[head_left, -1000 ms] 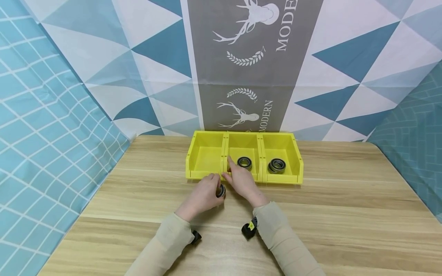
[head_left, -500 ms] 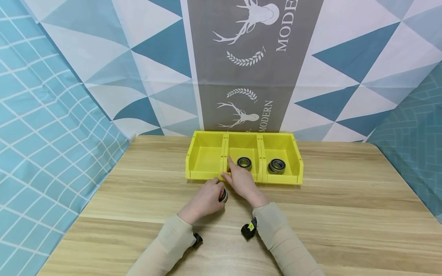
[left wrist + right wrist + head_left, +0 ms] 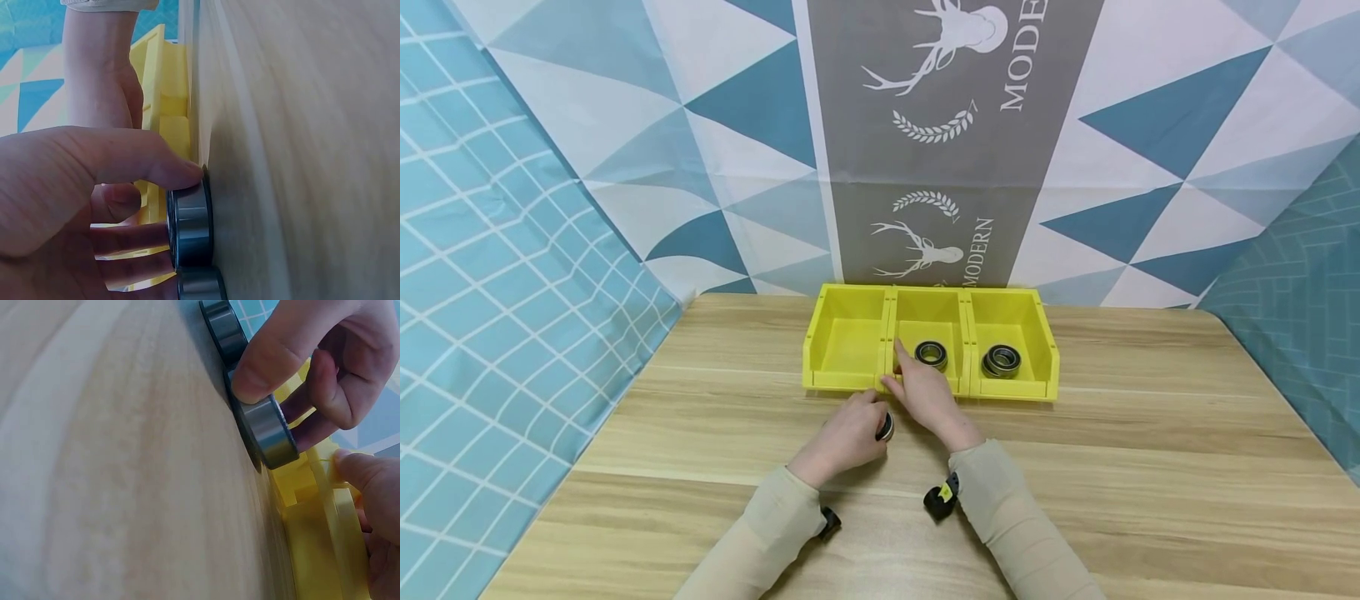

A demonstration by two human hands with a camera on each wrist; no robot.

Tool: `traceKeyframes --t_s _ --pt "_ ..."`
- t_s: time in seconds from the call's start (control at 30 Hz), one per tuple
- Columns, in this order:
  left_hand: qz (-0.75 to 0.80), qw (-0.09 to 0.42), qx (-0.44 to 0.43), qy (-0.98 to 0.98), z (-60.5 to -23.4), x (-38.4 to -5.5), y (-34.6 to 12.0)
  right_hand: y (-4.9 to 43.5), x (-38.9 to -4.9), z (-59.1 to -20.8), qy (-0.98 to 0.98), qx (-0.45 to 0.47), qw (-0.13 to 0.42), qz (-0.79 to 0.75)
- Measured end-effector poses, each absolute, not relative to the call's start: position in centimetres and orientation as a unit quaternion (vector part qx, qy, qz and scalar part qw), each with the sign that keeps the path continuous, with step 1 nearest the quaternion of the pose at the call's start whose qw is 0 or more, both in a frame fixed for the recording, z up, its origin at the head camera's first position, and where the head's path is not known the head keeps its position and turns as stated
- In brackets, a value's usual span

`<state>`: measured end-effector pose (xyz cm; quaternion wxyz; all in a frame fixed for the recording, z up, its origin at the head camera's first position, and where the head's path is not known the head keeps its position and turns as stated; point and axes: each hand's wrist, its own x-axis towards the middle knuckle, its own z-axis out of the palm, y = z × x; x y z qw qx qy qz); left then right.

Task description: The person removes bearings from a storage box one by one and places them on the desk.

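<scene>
My left hand (image 3: 842,437) pinches a ball bearing (image 3: 190,219) standing on its edge close to the wood tabletop, with the thumb on its outer ring. A second bearing (image 3: 201,284) sits right beside it in both wrist views, largely hidden by the hand in the head view. My right hand (image 3: 925,396) holds the front of the middle yellow bin (image 3: 925,312), its thumb at the front rim and its index finger along the divider. Inside that bin lies a bearing (image 3: 931,356). The right bin (image 3: 1033,329) has stacked bearings (image 3: 1002,361) in it.
The left bin (image 3: 850,333) shows a bare floor and joins the other two in a row. Behind the wooden table (image 3: 1150,467) hangs a patterned cloth (image 3: 925,167), with blue tile-patterned cloth (image 3: 497,250) on the left.
My left hand has moved slightly toward me and to the right, carrying the bearing away from the bin front. The right hand stays at the middle bin.
</scene>
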<state>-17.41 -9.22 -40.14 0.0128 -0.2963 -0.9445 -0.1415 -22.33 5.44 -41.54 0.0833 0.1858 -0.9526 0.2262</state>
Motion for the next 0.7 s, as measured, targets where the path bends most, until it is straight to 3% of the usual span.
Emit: traceKeyframes --t_s 0.7 --pt "-0.084 0.023 -0.324 -0.942 -40.36 -17.26 -9.22 5.46 -22.27 -41.50 -0.952 0.187 0.081 0.230"
